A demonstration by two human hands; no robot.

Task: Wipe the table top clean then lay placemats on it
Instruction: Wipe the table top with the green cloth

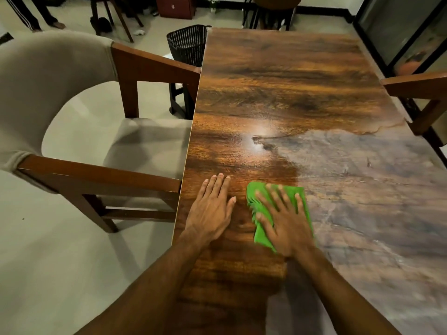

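A long wooden table (278,76) is seen from above, stretching from the near edge to the far end of the room. Its left part shows glossy dark-brown grain, with a bright glare of light (256,139) reflected near the middle. Its right and near-right part is covered by a dull greyish film, and a ragged border is seen where the two meet.

On the near part of the table top two bare hands are laid side by side. The left hand (211,209) is rested flat on the bare wood near the table's left edge, fingers straight and together, nothing held. The right hand (283,221) is pressed palm-down on a folded green cloth (260,234), fingers spread and straight rather than curled around it. The cloth is spread flat on the table, just right of the left hand, beside the grey film's edge, and is slightly blurred.

To the left, a beige-upholstered wooden chair (48,76) is drawn up against the table. A black woven basket (187,43) is set on the floor by the far-left corner. At the right edge, part of another chair's wooden arm (416,85) is seen.
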